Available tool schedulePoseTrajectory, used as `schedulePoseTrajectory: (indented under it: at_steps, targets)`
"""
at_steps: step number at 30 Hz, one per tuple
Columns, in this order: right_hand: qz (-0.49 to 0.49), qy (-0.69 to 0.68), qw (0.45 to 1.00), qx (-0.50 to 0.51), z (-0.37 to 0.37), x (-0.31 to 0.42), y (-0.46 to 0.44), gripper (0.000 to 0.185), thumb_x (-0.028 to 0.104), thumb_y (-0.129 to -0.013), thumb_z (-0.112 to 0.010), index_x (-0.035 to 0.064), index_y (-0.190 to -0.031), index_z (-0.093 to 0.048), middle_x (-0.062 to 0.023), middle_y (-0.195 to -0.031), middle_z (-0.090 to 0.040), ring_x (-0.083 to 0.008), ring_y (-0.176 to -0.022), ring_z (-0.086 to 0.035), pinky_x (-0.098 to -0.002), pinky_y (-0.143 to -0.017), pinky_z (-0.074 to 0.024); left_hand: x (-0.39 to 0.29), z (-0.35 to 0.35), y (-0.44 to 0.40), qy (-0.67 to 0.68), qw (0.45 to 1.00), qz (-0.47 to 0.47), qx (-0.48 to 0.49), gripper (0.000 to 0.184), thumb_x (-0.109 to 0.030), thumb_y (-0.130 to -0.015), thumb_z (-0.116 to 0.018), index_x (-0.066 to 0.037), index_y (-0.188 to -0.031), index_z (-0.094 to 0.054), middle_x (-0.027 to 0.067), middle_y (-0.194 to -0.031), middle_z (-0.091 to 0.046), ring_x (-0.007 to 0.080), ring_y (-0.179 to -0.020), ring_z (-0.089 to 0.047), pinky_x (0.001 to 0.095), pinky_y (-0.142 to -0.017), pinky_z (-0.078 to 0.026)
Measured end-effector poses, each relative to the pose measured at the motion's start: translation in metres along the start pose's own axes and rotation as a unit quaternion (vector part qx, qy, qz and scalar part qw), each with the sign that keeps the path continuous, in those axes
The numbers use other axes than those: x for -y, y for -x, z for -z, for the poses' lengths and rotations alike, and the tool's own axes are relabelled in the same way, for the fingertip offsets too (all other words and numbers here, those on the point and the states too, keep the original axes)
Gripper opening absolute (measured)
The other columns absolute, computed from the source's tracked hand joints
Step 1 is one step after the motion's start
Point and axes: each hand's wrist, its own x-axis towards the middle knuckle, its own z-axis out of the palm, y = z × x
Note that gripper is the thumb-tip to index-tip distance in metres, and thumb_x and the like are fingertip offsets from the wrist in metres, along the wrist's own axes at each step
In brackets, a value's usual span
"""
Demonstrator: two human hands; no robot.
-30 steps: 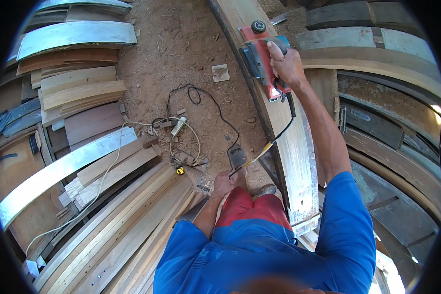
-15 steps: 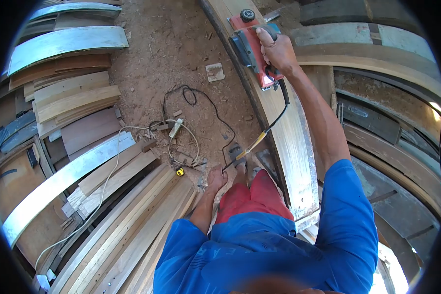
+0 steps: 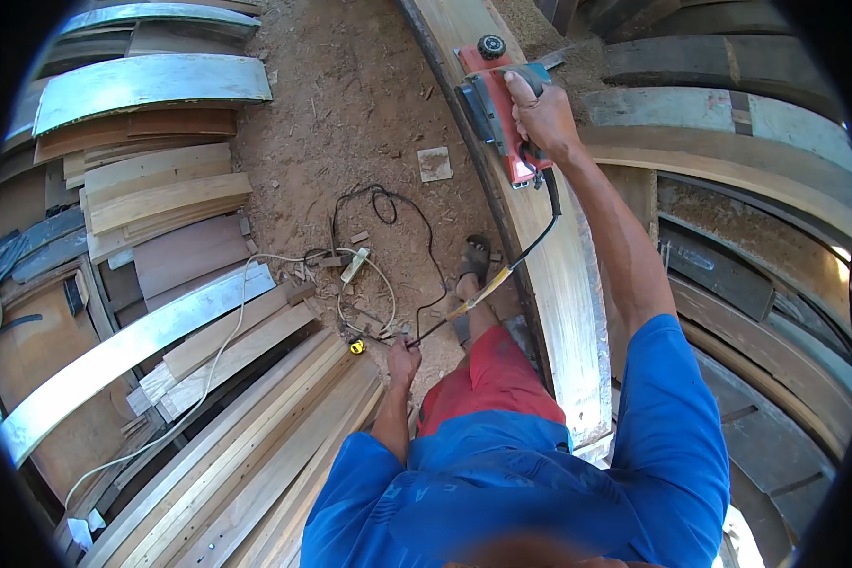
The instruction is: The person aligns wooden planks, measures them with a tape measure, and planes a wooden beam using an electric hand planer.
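Observation:
My right hand [image 3: 543, 115] is wrapped round the rear handle of a red and dark green electric planer [image 3: 504, 123]. The planer rests on a long pale wooden plank [image 3: 566, 312], near its far end. From the tool's back a black power cord [image 3: 551, 227], wrapped with yellow tape in one stretch, runs down toward my left side. My left hand [image 3: 404, 361] is closed on that cord, low beside my left leg and apart from the plank.
Stacked boards [image 3: 161, 204] line the left, and more planks [image 3: 729, 161] lie on the right. On the dirt floor are a white power strip [image 3: 354, 266], looped cord, a yellow tape measure [image 3: 357, 347] and a square tile [image 3: 434, 164]. My sandaled foot [image 3: 474, 260] stands beside the plank.
One foot has stepped forward beside the plank. My left hand has shifted slightly left and down in view, still on the cord. The planer stays near the same spot on the plank.

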Motion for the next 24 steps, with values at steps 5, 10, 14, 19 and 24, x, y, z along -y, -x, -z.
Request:
schedulePoseTrajectory:
  at_steps: [5, 10, 14, 19, 24]
  targets:
    - [-0.008, 0.076, 0.997, -0.008, -0.002, 0.011, -0.027, 0.07, 0.072, -0.09, -0.055, 0.0051, -0.088, -0.076, -0.0167, -0.076, -0.072, -0.034, -0.08, -0.073, -0.0445, -0.077, -0.0548, 0.009, 0.02, -0.05, 0.012, 0.998, 0.051, -0.044, 0.022, -0.007, -0.081, -0.06, -0.002, -0.101, -0.068, 0.0223, -0.086, -0.072, 0.0361, -0.085, -0.071, 0.0424, -0.081, -0.055]
    - [0.012, 0.048, 0.999, -0.018, -0.012, 0.018, -0.052, 0.066, 0.072, -0.089, -0.057, 0.0092, -0.095, -0.077, -0.0185, -0.082, -0.073, -0.0352, -0.087, -0.073, -0.0453, -0.081, -0.0539, 0.003, 0.051, -0.09, 0.119, 0.985, 0.066, -0.106, 0.017, -0.002, -0.083, -0.063, -0.005, -0.099, -0.067, 0.0076, -0.084, -0.069, 0.0169, -0.076, -0.065, 0.0304, -0.07, -0.052]
    - [0.032, 0.031, 0.999, -0.023, -0.014, 0.033, -0.064, 0.064, 0.069, -0.089, -0.059, 0.0076, -0.095, -0.077, -0.0189, -0.083, -0.074, -0.0345, -0.086, -0.073, -0.0446, -0.08, -0.0542, 0.003, 0.073, -0.117, 0.208, 0.964, 0.09, -0.136, 0.014, 0.0, -0.087, -0.064, -0.004, -0.101, -0.066, 0.0039, -0.091, -0.068, 0.0106, -0.079, -0.062, 0.0251, -0.069, -0.051]
    - [-0.004, 0.047, 0.999, -0.024, -0.018, 0.05, -0.085, 0.062, 0.066, -0.091, -0.061, 0.0053, -0.092, -0.076, -0.0165, -0.073, -0.071, -0.0304, -0.073, -0.072, -0.0432, -0.072, -0.0547, -0.055, 0.128, -0.125, 0.133, 0.959, 0.063, -0.244, 0.021, -0.018, -0.097, -0.065, 0.001, -0.107, -0.067, 0.0116, -0.087, -0.07, 0.0178, -0.079, -0.065, 0.0332, -0.074, -0.053]
    - [0.0, 0.026, 1.0, -0.002, -0.02, 0.063, -0.098, 0.062, 0.064, -0.092, -0.06, 0.0043, -0.095, -0.075, -0.0165, -0.071, -0.07, -0.0299, -0.071, -0.072, -0.0438, -0.071, -0.0546, -0.073, 0.172, -0.152, 0.188, 0.923, 0.031, -0.335, 0.021, -0.017, -0.099, -0.066, 0.001, -0.109, -0.066, 0.0098, -0.093, -0.07, 0.0171, -0.084, -0.064, 0.032, -0.077, -0.053]
